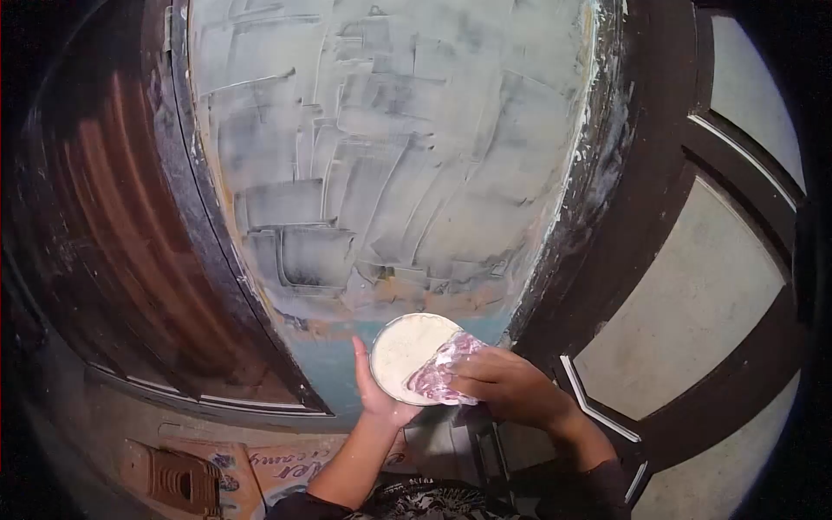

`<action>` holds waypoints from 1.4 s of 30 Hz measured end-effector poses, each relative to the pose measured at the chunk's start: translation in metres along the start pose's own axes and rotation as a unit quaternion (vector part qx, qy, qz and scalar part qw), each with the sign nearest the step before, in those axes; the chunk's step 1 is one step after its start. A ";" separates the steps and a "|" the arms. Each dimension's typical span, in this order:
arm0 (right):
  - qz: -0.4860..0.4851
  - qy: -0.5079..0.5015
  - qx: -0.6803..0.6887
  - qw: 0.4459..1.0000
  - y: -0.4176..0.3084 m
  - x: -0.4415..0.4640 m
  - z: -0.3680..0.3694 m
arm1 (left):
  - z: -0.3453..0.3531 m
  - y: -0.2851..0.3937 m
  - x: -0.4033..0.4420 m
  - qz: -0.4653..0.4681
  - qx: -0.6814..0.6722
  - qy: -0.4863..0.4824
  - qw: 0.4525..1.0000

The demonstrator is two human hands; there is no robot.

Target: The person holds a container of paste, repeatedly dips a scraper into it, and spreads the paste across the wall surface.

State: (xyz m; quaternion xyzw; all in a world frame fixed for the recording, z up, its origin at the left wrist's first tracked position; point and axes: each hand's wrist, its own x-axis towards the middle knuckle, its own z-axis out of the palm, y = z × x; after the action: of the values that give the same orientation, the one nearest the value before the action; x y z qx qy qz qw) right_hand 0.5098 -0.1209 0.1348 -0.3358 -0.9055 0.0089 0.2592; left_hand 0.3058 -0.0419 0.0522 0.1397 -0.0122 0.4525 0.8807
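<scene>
In front of my body, my left hand [379, 390] grips a round, shallow, cream-white dish [412, 342] from below and the left, its thumb up along the rim. Over the dish's right side, my right hand [511, 381] pinches a crumpled pink-and-white cloth [442, 374], smeared with white. The cloth rests against the dish's pale surface; whether it is fabric or soft plastic is hard to make out. Beyond the dish stands a wall panel [390, 173] coated with grey-white filler in broad, overlapping strokes. Its lowest strip shows bare blue-green paint.
Dark wooden frames border the panel, with a brown door or curtain-like surface [121, 208] at left and a dark frame with pale panels [693, 295] at right. Printed cardboard [286, 468] lies on the floor at lower left, beside a brown ridged object [173, 477].
</scene>
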 end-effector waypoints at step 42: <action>0.368 0.051 0.339 0.865 -0.027 0.125 -0.054 | 0.000 0.074 -0.033 -0.049 0.014 -0.054 0.997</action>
State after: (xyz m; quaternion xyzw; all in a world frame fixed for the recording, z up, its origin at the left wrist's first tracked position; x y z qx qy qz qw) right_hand 0.4397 -0.0740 0.2448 -0.5358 -0.6432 0.3928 0.3807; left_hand 0.2274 -0.0271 0.0648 0.1770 -0.0462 0.4005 0.8978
